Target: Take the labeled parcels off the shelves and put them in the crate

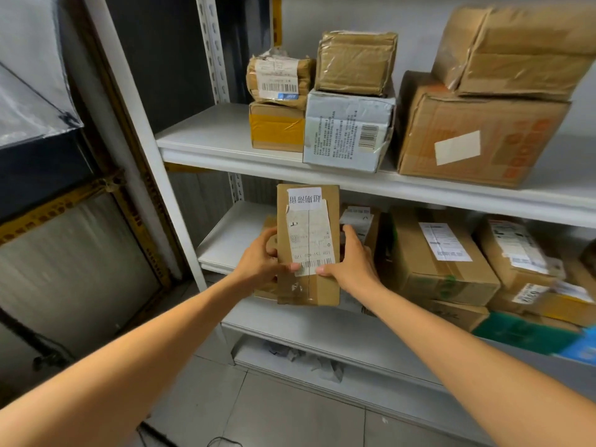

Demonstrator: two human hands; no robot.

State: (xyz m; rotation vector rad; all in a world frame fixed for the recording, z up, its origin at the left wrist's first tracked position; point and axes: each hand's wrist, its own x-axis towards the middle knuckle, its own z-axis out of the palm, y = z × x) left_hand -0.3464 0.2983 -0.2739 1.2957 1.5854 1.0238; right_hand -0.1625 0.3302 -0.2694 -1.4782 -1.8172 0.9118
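Matt brown cardboard parcel (pixel 308 246), glossy tape, white painted metal shelf (pixel 225 137)

floor (pixel 290 414): pale tiles | grey panel (pixel 74 269): leaning at left, framed in yellow tape | clear plastic sheet (pixel 29 75): upper left | black cable (pixel 48 356): on floor | crumpled wrapping (pixel 309 359): low down, possibly plastic

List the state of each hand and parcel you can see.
held parcel: upright before the middle shelf, label facing the camera.
left hand: grips its left edge.
right hand: grips its right edge.
white box: on the upper shelf, brown parcel stacked on it.
large box: on the upper shelf, dented.
crate: not in view.
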